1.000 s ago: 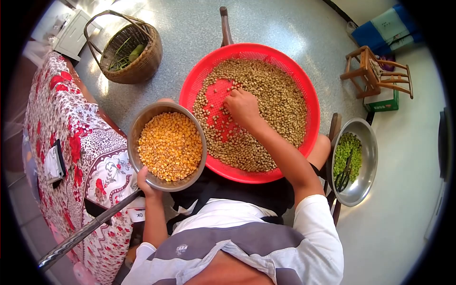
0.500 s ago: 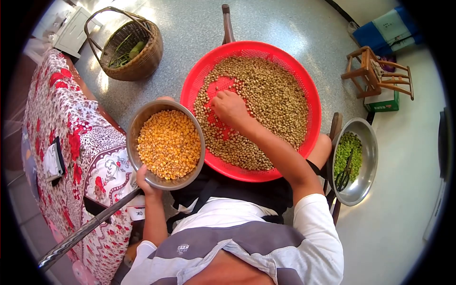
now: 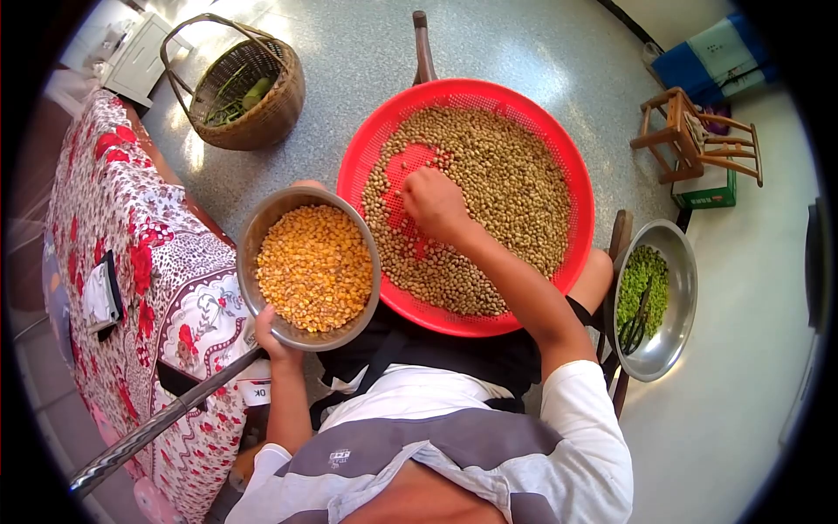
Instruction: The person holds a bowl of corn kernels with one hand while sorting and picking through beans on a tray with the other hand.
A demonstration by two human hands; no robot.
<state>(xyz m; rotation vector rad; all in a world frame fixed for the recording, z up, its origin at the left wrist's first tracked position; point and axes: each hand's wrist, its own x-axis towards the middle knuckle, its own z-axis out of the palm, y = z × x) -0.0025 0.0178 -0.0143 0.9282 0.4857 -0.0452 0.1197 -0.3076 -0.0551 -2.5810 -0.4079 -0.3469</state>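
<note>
My left hand (image 3: 275, 336) grips the near rim of a steel bowl (image 3: 246, 262) full of yellow corn kernels (image 3: 314, 266), thumb over the edge. My right hand (image 3: 434, 203) is over the left part of a round red sieve basket (image 3: 583, 201), its fingers curled together. Whatever those fingers hold, if anything, is hidden beneath them. Small brown beans or seeds (image 3: 515, 192) cover most of the sieve, and a patch of its red bottom shows around my right hand. The sieve rests over my lap, with the bowl touching or close to its left rim.
Right of my knee, a steel basin (image 3: 676, 323) holds chopped greens (image 3: 640, 284) and black scissors (image 3: 635, 332). A wicker basket (image 3: 279, 113) stands back left. A flowered cloth (image 3: 175, 262) covers the left side, crossed by a metal pole (image 3: 166, 424). A wooden chair (image 3: 681, 144) stands back right.
My right hand has gone left over the sieve, then slightly back to the right, its fingers now curled tighter. My left hand still holds the corn bowl.
</note>
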